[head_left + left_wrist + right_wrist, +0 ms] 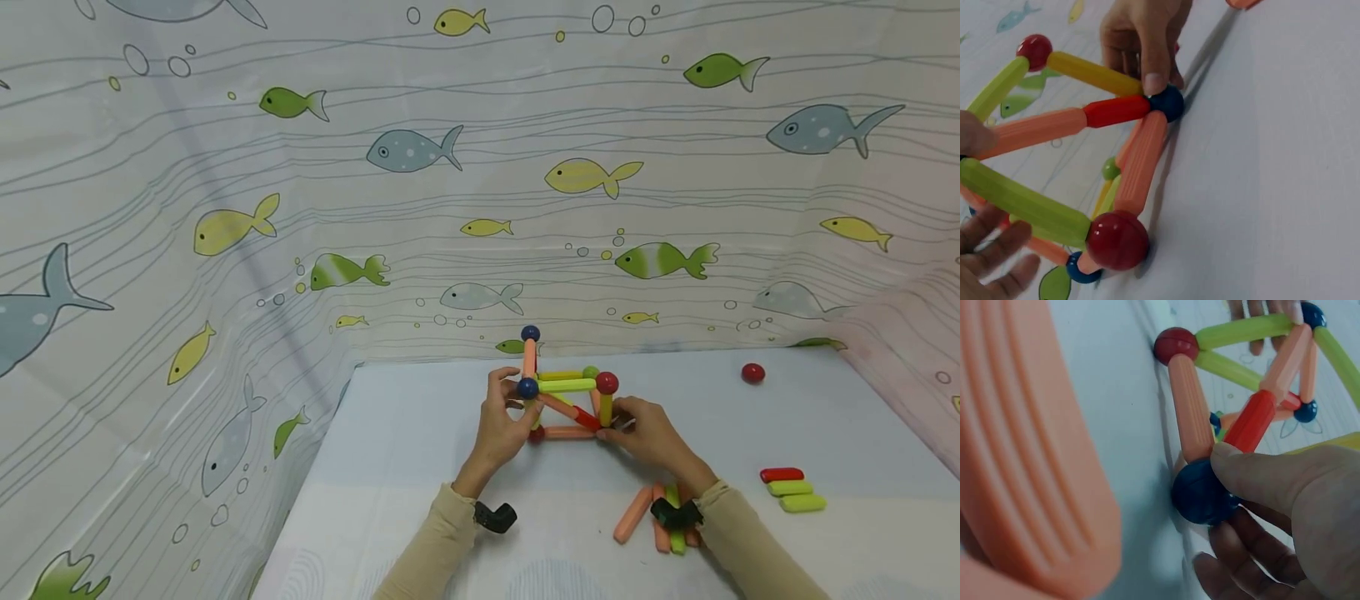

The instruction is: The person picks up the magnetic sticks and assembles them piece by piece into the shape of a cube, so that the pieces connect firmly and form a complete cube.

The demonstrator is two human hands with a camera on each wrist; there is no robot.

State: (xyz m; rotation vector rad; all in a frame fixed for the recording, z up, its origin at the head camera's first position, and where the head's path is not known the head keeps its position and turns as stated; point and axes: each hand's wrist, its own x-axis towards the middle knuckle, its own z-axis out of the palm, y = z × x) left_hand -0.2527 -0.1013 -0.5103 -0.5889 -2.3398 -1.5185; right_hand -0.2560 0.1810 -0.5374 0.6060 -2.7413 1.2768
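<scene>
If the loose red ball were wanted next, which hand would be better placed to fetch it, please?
Probably the right hand: the loose red ball lies on its side, farther from the left hand. It must first release the blue ball it pinches.

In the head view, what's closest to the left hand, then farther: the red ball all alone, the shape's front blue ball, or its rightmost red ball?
1. Front blue ball: by the left hand.
2. Rightmost red ball: upper right, on the shape.
3. Lone red ball: far right, on the table.
</scene>
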